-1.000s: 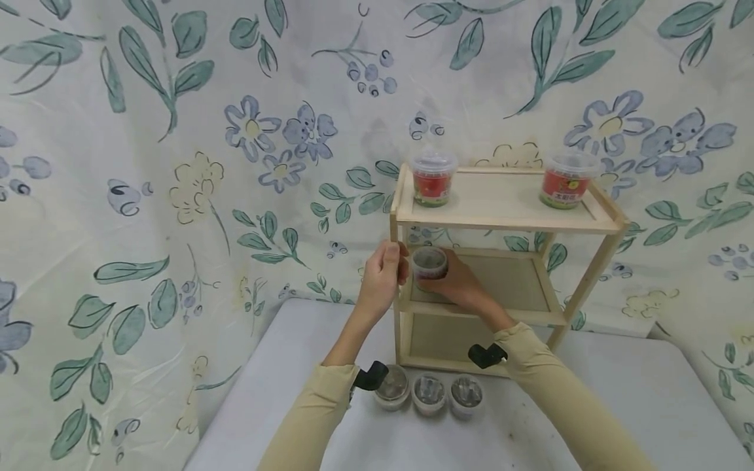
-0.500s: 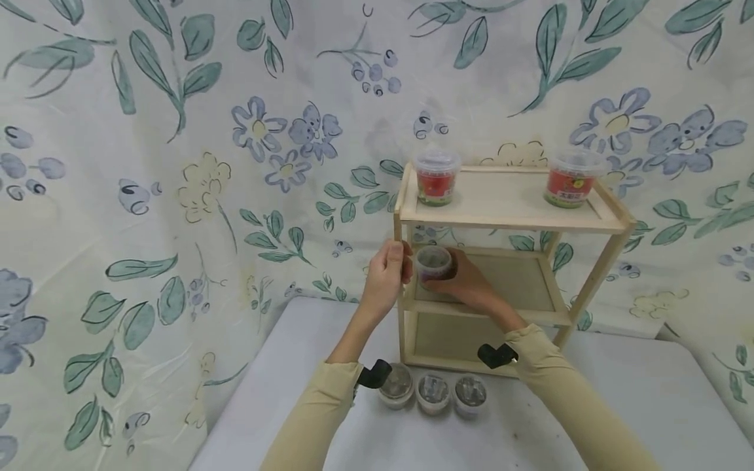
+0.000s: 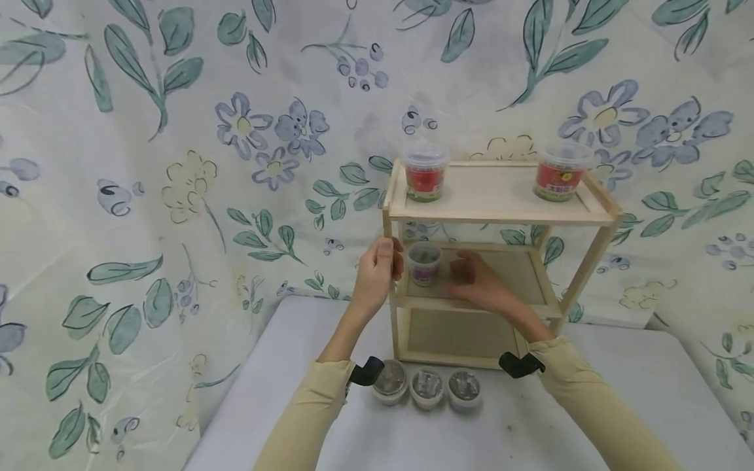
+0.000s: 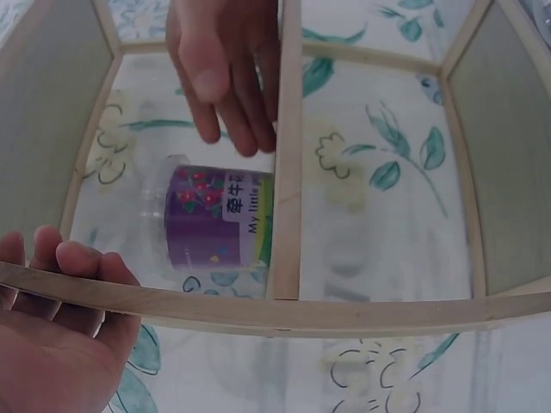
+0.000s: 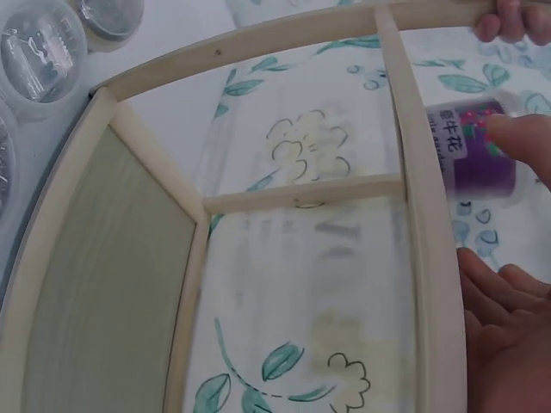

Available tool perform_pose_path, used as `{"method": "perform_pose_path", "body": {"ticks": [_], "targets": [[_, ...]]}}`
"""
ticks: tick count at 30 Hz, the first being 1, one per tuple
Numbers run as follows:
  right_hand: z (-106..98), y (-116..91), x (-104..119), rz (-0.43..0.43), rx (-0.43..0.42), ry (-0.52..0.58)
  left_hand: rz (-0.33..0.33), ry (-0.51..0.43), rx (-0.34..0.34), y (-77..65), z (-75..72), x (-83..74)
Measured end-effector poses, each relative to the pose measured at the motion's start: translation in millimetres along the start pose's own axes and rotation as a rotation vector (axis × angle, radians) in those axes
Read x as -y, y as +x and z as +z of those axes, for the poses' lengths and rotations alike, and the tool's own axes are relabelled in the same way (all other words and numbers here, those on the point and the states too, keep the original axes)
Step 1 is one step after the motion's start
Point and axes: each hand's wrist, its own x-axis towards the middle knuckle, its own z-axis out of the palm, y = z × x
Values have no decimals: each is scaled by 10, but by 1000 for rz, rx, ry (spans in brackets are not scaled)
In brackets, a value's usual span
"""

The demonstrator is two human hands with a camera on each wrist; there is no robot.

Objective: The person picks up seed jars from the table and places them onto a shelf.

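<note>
A clear plastic cup with a purple label [image 3: 424, 263] stands on the left end of the middle shelf of the wooden rack [image 3: 506, 219]. My right hand [image 3: 480, 281] is just to the right of that cup, its fingers parted from it. In the left wrist view the purple cup [image 4: 219, 217] appears sideways, with the right hand [image 4: 228, 77] apart from it and the fingers loose. My left hand [image 3: 376, 269] grips the rack's front left post, its fingers curled round the wood [image 4: 77, 288].
Two clear cups with red labels, the left cup [image 3: 425, 175] and the right cup [image 3: 561, 175], stand on the top shelf. Three lidded cups [image 3: 427, 387] sit in a row on the white table [image 3: 330, 327] before the rack. A floral curtain [image 3: 177, 229] hangs behind.
My right hand has let go of the purple-labelled cup and drawn back to the right. The cup now stands on the middle shelf. My left hand keeps its grip on the post.
</note>
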Motion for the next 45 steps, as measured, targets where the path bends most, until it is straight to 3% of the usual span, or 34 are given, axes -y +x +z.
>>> {"method": "perform_pose_path", "body": {"ticks": [8, 15, 23, 28, 34, 37, 45], "targets": [[-159, -286, -56, -77, 13, 44, -8, 3, 22, 15, 0, -22], [-278, -575, -66, -78, -5, 123, 23, 24, 20, 35, -48, 9], [-290, -924, -126, -136, -57, 139, -39, 18, 28, 53, -63, -40], [-198, -1214, -230, -206, -119, 129, -63, 14, 32, 3, -28, -195], [64, -1521, -484, -204, -166, 162, -54, 8, 17, -73, -6, -346], [225, -1611, -646, -177, -159, 201, -44, 1, 10, -73, -4, -326], [547, -1725, -943, -180, -166, 309, -32, -6, 13, 24, -1, -43]]}}
